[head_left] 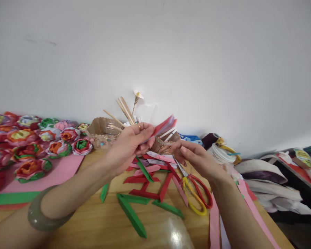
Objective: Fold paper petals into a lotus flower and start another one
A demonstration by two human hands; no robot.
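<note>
My left hand (pixel 134 140) pinches a small stack of folded red, pink and lilac paper strips (pixel 166 126) above the middle of the table. Level with it on the right, my right hand (pixel 194 154) has its fingers bent and close together; whether anything thin is between them is too small to tell. Under the hands lie folded red strips (pixel 145 194) and folded green strips (pixel 132 212) in a loose pile. Scissors with red and yellow handles (pixel 197 197) rest just below my right hand, blades pointing up and left.
Many colourful paper flowers (pixel 23 152) cover the left side. Behind are a clear plastic box (pixel 101 129), wooden sticks (pixel 125 109) and a white flower (pixel 138 94). A white basket (pixel 221 154) and stacked fabric pieces (pixel 269 183) stand on the right.
</note>
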